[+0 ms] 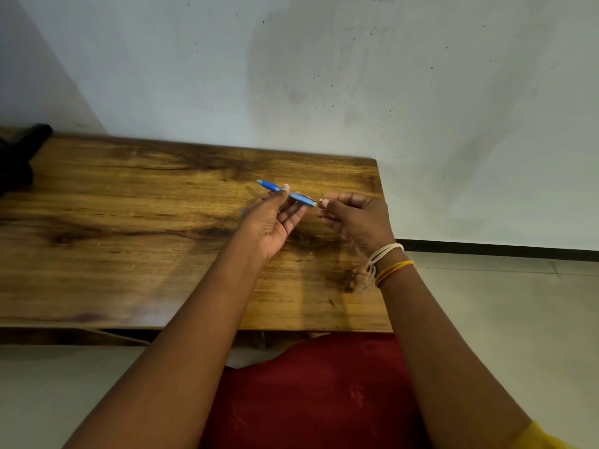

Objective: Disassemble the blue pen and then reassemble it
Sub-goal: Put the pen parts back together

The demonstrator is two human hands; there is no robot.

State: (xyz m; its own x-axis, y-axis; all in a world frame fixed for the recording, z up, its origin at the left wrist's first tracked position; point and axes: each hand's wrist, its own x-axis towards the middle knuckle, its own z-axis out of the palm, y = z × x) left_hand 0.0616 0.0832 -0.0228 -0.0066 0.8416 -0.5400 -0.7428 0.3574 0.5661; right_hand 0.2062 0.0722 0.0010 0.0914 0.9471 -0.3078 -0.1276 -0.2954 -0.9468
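At the far left edge of the frame, toward the upper left, we see a dark object point(17, 157) lying on the end of the wooden counter point(129, 222), too shadowed for us to tell what it is. The counter stretches from there across the middle of the frame, its grain streaked with darker patches, and it ends just right of centre against a pale, scuffed wall point(324, 76). Moving toward the centre, we find the left hand point(270, 223) raised above the counter with its palm turned up toward us; its thumb and fingertips pinch the blue pen point(285, 192) around the middle of the barrel. The pen sits just above centre in the frame, held off the wood, slanting from its pointed end at the upper left down to a pale end at the lower right. Just right of that pale end we see the right hand point(356, 220), its fingers curled in loosely and its thumb and forefinger drawn together near the pen; we cannot tell whether they pinch some small part or touch the pen at all. On the right wrist sit white thread bands point(381, 254) and, just below them, yellow-orange ones point(393, 270). Both bare forearms run down toward the bottom of the frame, with red cloth point(308, 400) between them at lower centre. Further right, a pale floor point(502, 303) fills the lower right, edged by a dark skirting strip point(502, 247) where it meets the wall.
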